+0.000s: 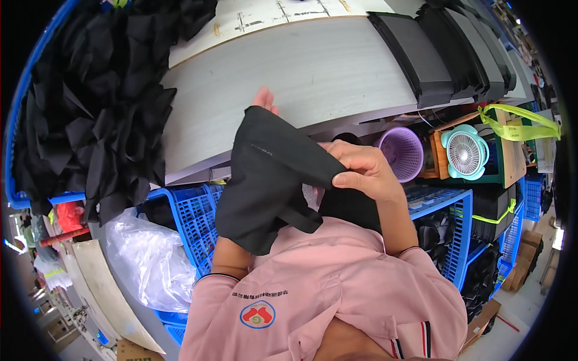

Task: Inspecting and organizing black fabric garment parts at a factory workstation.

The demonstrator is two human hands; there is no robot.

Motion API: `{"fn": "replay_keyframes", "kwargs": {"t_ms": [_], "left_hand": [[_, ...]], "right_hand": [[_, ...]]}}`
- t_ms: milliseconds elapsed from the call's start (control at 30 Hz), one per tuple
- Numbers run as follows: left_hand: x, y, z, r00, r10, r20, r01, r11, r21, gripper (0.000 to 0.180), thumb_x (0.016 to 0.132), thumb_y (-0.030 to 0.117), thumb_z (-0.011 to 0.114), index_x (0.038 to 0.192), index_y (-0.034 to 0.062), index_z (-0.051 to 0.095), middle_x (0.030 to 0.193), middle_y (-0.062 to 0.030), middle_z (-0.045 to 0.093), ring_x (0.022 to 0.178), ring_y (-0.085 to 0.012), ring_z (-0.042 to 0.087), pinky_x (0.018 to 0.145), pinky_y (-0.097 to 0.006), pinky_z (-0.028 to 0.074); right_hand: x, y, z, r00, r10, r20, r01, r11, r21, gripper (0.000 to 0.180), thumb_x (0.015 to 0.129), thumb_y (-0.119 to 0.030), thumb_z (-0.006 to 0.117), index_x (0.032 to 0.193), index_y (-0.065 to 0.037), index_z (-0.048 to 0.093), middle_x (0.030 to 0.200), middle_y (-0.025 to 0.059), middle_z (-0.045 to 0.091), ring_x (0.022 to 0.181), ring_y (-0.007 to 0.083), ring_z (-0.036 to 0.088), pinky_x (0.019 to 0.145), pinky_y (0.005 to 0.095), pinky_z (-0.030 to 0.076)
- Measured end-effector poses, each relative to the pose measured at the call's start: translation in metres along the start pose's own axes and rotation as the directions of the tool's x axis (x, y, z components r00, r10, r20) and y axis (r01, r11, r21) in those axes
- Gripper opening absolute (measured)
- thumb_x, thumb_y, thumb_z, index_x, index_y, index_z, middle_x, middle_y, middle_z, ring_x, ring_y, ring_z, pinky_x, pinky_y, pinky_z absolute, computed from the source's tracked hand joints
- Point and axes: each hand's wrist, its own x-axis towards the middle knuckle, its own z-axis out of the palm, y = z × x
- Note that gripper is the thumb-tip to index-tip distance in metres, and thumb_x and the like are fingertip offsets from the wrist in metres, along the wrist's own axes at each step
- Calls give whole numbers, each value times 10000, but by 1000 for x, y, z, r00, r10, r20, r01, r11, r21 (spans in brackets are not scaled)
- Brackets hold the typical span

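Observation:
I hold a black fabric piece (268, 180) up in front of my chest, above the edge of the grey worktable (301, 78). My right hand (364, 168) pinches its right corner between thumb and fingers. My left hand (264, 99) is mostly hidden behind the cloth, with only the fingertips showing over its top edge. The lower part of the fabric hangs down against my pink shirt.
A large heap of black fabric pieces (90, 102) fills a blue bin on the left. Stacks of black pieces (439, 48) lie on the table's far right. Blue crates (192, 216), a clear plastic bag (150, 259), a purple basket (402, 153) and a small teal fan (465, 153) surround me.

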Motion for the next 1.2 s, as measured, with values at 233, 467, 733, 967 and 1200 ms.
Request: {"fn": "replay_keyframes", "kwargs": {"t_ms": [233,467,733,967,1200], "left_hand": [[-32,-23,-44,803,-204,559,197,978,74,579,996,300,578,1505,69,424,1541,-79,421,1381,-215,405,1149,-364,329],[-22,-49,-70,818,-206,537,322,938,-131,573,1002,291,584,1499,55,424,1537,-87,429,1380,-223,416,1150,-373,341],[-5,-46,-70,820,-186,541,289,951,-111,566,1008,281,590,1492,39,424,1533,-96,438,1380,-231,428,1151,-383,355],[20,-14,-107,858,-102,504,164,983,-80,560,1014,273,595,1487,26,424,1530,-104,445,1379,-239,439,1152,-392,366],[32,13,-64,933,-78,352,71,997,34,463,1005,221,601,1411,22,504,1324,-101,614,1181,-200,609,1037,-379,489]], "right_hand": [[44,-1,-30,844,324,-428,-294,946,138,249,983,-174,647,1093,43,699,991,-10,688,896,57,597,819,224,486],[33,13,-31,721,-210,-660,-152,882,-446,279,927,-137,679,1157,18,648,1120,103,656,990,188,639,944,325,468],[31,14,-12,840,-282,-463,-227,593,-773,341,813,-70,758,1137,-19,664,1315,165,590,1248,335,545,1038,397,439],[28,-3,-45,994,38,-98,-70,934,-350,192,808,-46,740,759,25,568,1368,145,558,1348,322,483,1106,390,346],[93,5,-103,931,-265,-250,-7,673,-739,158,929,-133,680,983,14,663,1392,150,538,1264,253,510,991,332,427]]}}
